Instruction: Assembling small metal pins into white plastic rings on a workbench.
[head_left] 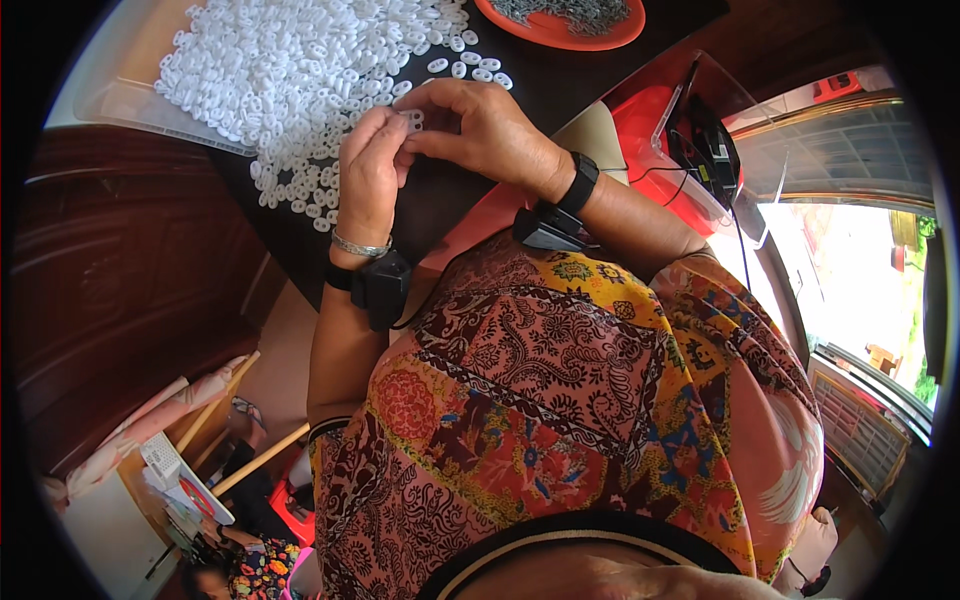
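Between both hands, over the dark table, is a small white oval plastic piece point(413, 119) with two holes. My left hand point(372, 165) is closed, its thumb and fingers pinching the piece from the left. From the right, my right hand point(485, 130) grips the same piece, its thumb and forefinger curved round to it. Whether a smaller part is held with it is too small to tell. A large heap of the same white pieces point(290, 65) lies just beyond and to the left of my hands. Several loose white pieces point(480, 70) lie near my right fingers.
An orange plate point(628, 32) of small metal parts stands at the far right of the dark table point(560, 85). A clear plastic tray point(120, 100) lies under the heap's left side. Red and clear containers point(645, 115) with a black device are right. Another person point(262, 570) is at lower left.
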